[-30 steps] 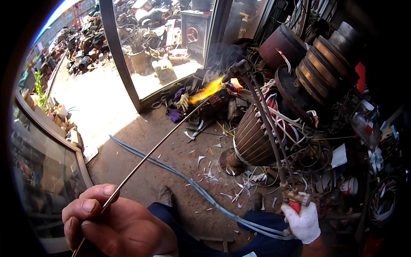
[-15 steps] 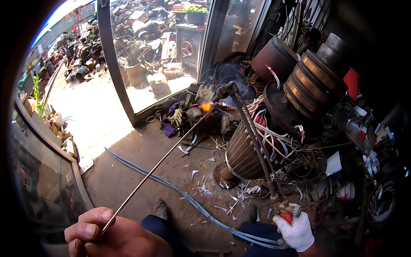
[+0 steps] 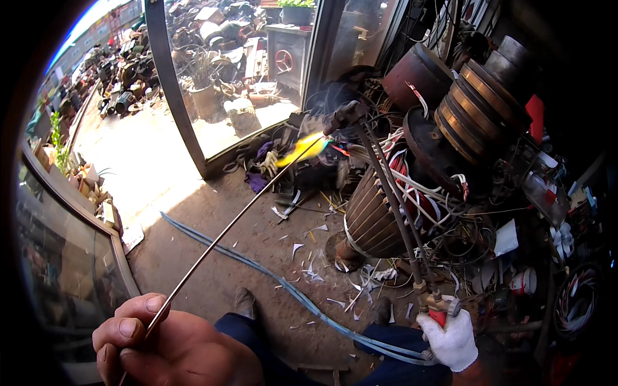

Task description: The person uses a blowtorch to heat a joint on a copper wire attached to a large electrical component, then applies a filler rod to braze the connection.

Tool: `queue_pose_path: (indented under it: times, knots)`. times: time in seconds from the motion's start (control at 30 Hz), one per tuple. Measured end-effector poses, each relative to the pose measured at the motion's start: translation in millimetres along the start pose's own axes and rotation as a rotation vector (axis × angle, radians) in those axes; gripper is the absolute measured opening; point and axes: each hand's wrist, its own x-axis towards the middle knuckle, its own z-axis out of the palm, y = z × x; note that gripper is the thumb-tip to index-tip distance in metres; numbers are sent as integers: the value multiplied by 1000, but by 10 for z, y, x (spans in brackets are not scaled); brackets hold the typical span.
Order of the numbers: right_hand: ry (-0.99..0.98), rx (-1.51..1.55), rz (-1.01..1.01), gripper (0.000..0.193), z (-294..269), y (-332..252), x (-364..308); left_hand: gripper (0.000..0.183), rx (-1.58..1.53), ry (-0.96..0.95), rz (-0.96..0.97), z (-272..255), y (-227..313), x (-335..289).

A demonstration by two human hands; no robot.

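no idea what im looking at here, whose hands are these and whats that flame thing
This is one picture from a wide camera worn on a person's head, looking down, so straight edges bend near the rim. The two hands belong to the wearer.

The bare left hand pinches a long thin metal rod whose far tip sits in a yellow flame. The right hand, in a white glove, grips a gas torch with long tubes, and the flame comes out of its head. Blue hoses run across the dirt floor to the torch handle.

Beside the torch stands a ribbed motor core with white and red wires, among scraps and other scrap motor parts. The person's shoe shows below.
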Motion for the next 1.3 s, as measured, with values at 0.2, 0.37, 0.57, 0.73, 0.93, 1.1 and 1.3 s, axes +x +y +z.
queue_pose_path:
  times: [0.2,0.37,0.57,0.73,0.93,1.1,1.3]
  knots:
    - [20,9,7,29,5,14,-7,25,-15,-110,-68,-123,1,-27]
    - [15,9,38,29,-5,-3,-10,25,-46,-92,-98,-120,27,-19]
    - [38,61,-49,29,2,87,-22,25,-28,-133,-46,-118,-2,-15]
    - [9,88,-44,29,-8,77,-5,25,-41,-137,-56,-140,3,-24]
    - [-5,-87,-197,30,-76,387,67,25,-63,-142,-81,-131,38,-22]
    - [19,-133,-199,28,-59,353,74,25,-83,-120,-97,-113,52,-21]
    - [95,-160,-136,30,-23,286,41,25,-35,-144,-60,-139,12,-19]
